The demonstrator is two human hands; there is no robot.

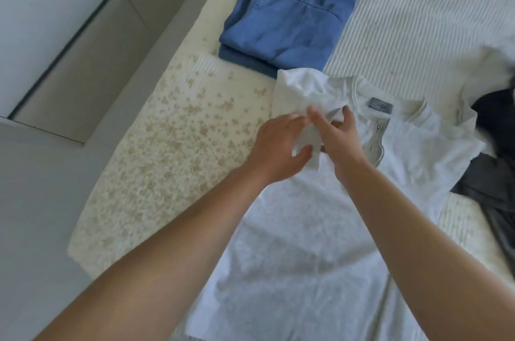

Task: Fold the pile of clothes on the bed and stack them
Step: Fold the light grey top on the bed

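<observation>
White tee [320, 229] is lying flat on the bed [178, 151], soft & light, prob. sliding easily, so you're taking it at the sleeve [295, 89]. Both your left hand [278, 145] & right hand [342, 140] are pinching that sleeve fabric btw curled fingers.

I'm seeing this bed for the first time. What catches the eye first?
Two bare hands meet mid-frame, the left hand and right hand both pinching a sleeve of the white zip-neck T-shirt spread flat. Behind it lies a folded blue denim garment; dark clothes are heaped at right.
</observation>
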